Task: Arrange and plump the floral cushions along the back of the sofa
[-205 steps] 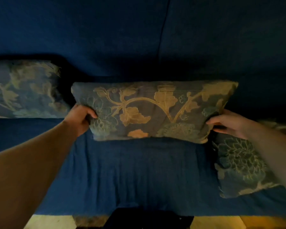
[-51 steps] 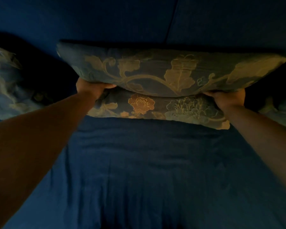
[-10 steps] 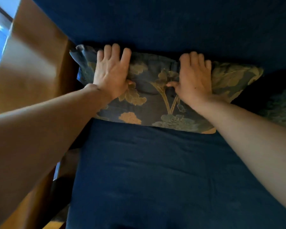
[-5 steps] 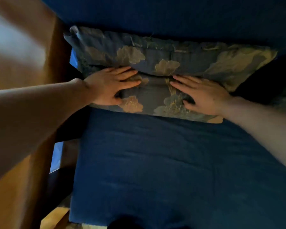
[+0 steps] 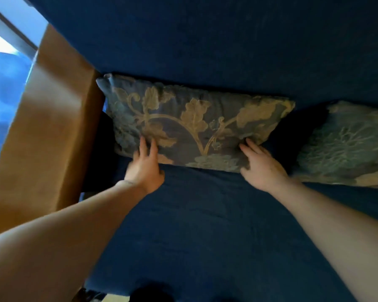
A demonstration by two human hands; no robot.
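A grey-blue floral cushion (image 5: 192, 123) with a gold vine pattern leans against the dark blue sofa back (image 5: 227, 44) at the sofa's left end. My left hand (image 5: 144, 168) lies at its lower left edge, fingers spread and touching the fabric. At the cushion's lower right corner rests my right hand (image 5: 261, 165), fingers extended onto it. Neither hand grips anything. A second floral cushion (image 5: 347, 147) leans to the right, partly cut off by the frame edge.
A brown wooden armrest (image 5: 44, 131) borders the sofa on the left, with a bright window (image 5: 2, 62) beyond it. The blue seat (image 5: 205, 232) stretches in front of the cushions. A dark gap (image 5: 297, 129) separates the two cushions.
My hands have slid down from the cushion's face to its lower edge and moved apart. The cushion has sprung back fuller and stands more upright. The second cushion has come into view.
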